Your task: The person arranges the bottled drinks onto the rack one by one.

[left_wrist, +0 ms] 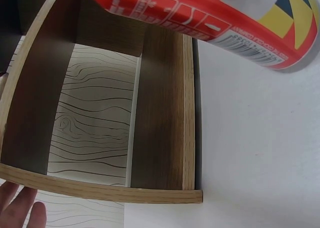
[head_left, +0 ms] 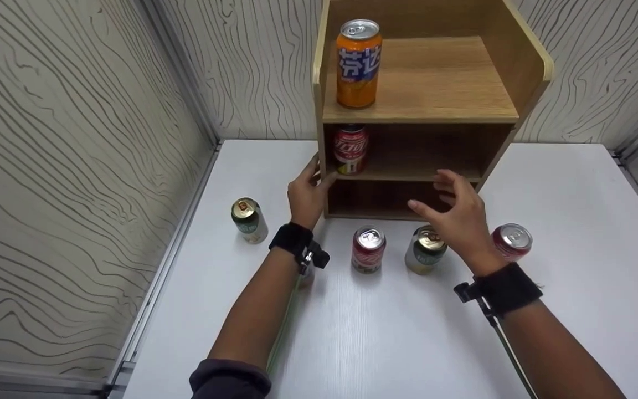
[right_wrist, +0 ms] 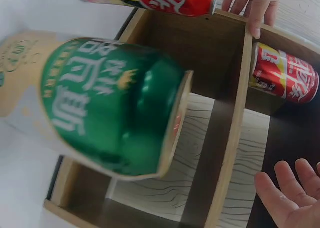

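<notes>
1. Plainly wood-grained, the open-fronted shelf unit [head_left: 430, 77] stands on the smooth white bench [head_left: 385, 332].
2. Fingers of the left hand [head_left: 306, 194] clasp its side panel [left_wrist: 100, 190], thumb just beside the shiny red Coca-Cola can [head_left: 350, 147].
3. The right hand [head_left: 460, 221] is empty, fingers parted and loosely bent, near a green-and-white can [head_left: 422, 259].
4. The cylindrical Coca-Cola can stands upright at the middle level's left end, long axis vertical.

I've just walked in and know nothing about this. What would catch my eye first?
Probably the orange can, standing upright at the left of the wooden shelf's top level, with a red can on the level below. Then the hands: the left hand grips the shelf's left side, while the right hand hovers empty before its right part.
</notes>
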Tool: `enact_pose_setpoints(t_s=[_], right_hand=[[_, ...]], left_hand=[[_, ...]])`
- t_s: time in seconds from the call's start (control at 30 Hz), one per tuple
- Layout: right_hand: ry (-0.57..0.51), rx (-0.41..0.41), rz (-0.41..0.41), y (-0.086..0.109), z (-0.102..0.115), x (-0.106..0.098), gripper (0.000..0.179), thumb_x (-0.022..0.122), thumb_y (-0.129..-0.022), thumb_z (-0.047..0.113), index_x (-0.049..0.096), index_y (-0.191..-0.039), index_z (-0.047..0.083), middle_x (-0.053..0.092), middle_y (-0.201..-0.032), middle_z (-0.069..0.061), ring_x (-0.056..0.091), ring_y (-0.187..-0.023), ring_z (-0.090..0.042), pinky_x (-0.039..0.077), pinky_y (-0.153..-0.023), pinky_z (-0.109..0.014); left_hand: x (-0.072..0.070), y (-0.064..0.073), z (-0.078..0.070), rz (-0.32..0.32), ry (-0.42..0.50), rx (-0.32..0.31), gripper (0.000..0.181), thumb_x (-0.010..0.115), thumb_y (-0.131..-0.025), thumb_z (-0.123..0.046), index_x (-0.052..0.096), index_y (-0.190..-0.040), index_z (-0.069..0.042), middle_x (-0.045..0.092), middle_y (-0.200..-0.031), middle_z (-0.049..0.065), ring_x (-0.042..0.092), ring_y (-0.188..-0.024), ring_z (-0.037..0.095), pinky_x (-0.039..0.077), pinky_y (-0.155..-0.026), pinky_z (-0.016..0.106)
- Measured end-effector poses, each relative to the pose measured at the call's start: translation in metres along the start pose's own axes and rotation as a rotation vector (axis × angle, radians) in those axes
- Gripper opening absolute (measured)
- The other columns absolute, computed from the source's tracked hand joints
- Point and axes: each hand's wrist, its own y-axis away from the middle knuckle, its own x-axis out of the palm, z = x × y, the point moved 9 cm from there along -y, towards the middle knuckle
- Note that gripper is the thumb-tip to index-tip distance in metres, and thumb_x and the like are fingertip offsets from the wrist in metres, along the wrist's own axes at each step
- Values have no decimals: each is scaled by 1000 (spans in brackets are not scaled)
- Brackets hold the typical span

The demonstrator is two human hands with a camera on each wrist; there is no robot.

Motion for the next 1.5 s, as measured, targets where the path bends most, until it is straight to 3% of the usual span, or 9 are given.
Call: enact_pose_setpoints(t_s=[0.5, 0.83, 1.03, 1.5], right_hand=[[36, 70, 0, 19, -29, -10, 76, 84, -76, 37, 49, -133, 0, 57, -125, -13, 56, -114, -29, 49, -93, -45], [46, 126, 37, 33, -48, -7, 75, 81, -78, 43, 49, -133, 1, 56, -128, -15, 56, -116, -30, 48, -94, -46], [66, 180, 95, 48, -64, 2, 83, 81, -77, 47, 46, -137, 1, 53, -135, -18, 53, -120, -36, 49, -93, -48], [72, 287, 173, 76, -97, 16, 98, 81, -71, 56, 41, -143, 3, 47, -140, -22, 51, -120, -42, 48, -92, -54]], left_hand=[[0, 0, -1, -4, 26, -2, 59, 75, -87, -31, 56, -138, -11, 65, -125, 4, 61, -111, 10, 50, -90, 25], [2, 0, 0, 28, -31, -57, 60, 73, -89, -33, 51, -143, -16, 63, -127, 5, 64, -107, 13, 51, -91, 29], [0, 2, 1, 32, -12, -51, 61, 72, -89, -34, 51, -143, -14, 62, -128, 8, 64, -107, 18, 51, -91, 30], [0, 1, -1, 13, 21, 16, 60, 74, -88, -30, 53, -141, -10, 63, -127, 6, 60, -113, 13, 50, -90, 23]])
